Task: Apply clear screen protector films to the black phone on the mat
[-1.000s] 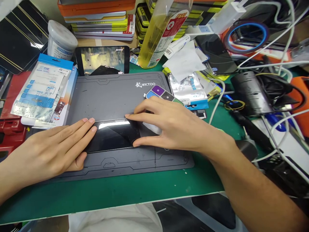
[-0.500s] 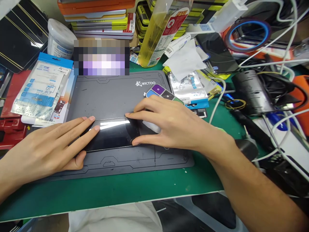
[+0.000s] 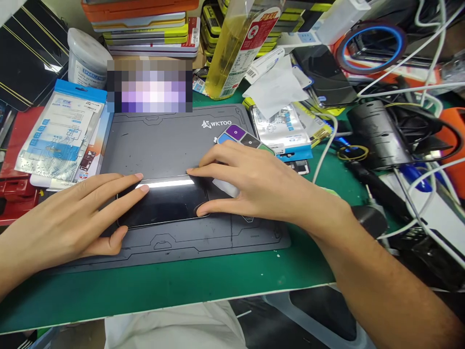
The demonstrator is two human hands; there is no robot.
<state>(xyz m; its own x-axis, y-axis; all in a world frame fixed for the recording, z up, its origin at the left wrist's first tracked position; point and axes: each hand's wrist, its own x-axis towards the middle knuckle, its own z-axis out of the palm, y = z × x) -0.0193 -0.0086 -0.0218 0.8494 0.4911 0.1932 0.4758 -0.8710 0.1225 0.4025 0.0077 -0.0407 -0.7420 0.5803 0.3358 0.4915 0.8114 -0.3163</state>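
Note:
A black smartphone (image 3: 167, 203) lies lengthwise on a dark grey work mat (image 3: 156, 140), its glossy screen facing up with a bright streak of reflected light. My left hand (image 3: 80, 213) holds its left end, with fingertips at the upper edge and on the screen and the thumb by the lower left corner. At the other end, my right hand (image 3: 243, 179) spans the phone, fingertips at the upper edge and thumb at the lower right corner. Partly under my right hand lies a card with coloured panels (image 3: 234, 132).
Behind the mat stand a tilted bottle of yellow liquid (image 3: 228, 63) and a white tub (image 3: 87, 58). Packets (image 3: 60, 131) lie at left, silver packaging (image 3: 279, 126) at right. Cables, a tape roll (image 3: 370, 51) and a dark cylindrical tool (image 3: 378, 133) crowd the right side.
The view has shifted slightly. Both hands stay on the phone; the left thumb has straightened a little, and the reflected streak on the screen is narrower.

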